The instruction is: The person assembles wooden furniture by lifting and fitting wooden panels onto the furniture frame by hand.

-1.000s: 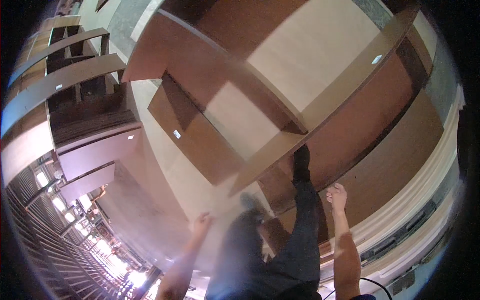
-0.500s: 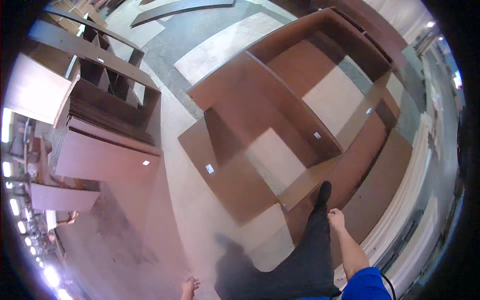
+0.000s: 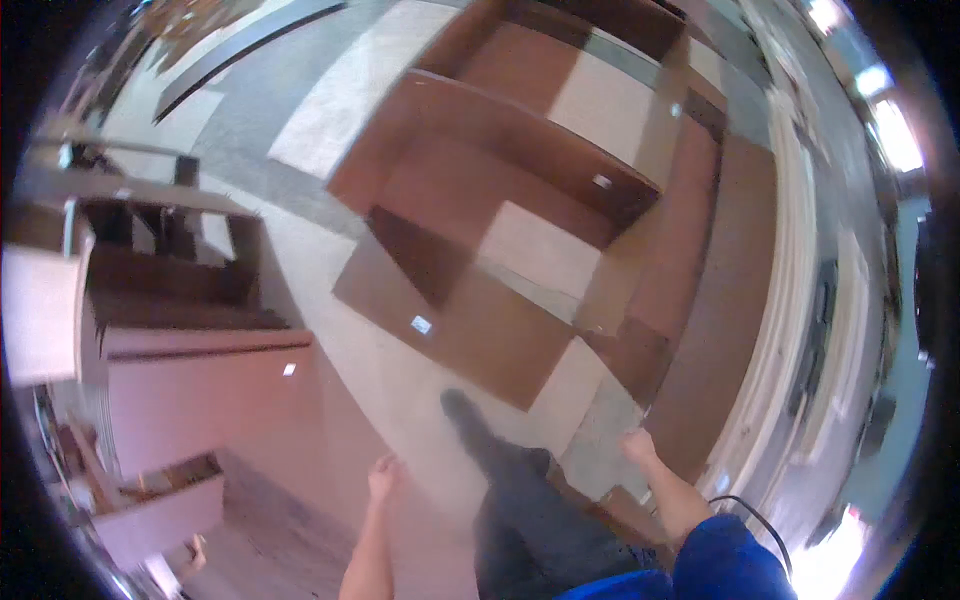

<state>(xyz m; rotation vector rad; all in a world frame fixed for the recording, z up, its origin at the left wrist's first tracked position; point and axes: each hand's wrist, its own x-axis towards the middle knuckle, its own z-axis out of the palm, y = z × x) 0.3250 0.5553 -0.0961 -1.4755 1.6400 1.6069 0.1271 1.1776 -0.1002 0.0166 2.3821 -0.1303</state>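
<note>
My left hand [image 3: 382,478] hangs in front of me over the floor, blurred, with no object visible in it. Off to the right, my right hand [image 3: 638,446] is loosely curled, with nothing showing in its fingers. It touches nothing I can see. Beyond both hands a large brown open cabinet carcass [image 3: 480,115] lies on the floor, with a divider across it. A flat brown panel [image 3: 470,340] bearing a small white label lies at its near end, closer to my feet.
At the left stands a stack of reddish-brown panels [image 3: 210,400] beside dark open-fronted units [image 3: 170,235]. Long pale strips [image 3: 775,330] run along the right. A long dark board [image 3: 245,55] lies at the far left. My leg [image 3: 480,440] steps onto pale floor.
My view has turned and moved forward, so the cabinet and panels sit differently. My left hand has swung forward; the other foot is now in front. The right hand stays curled.
</note>
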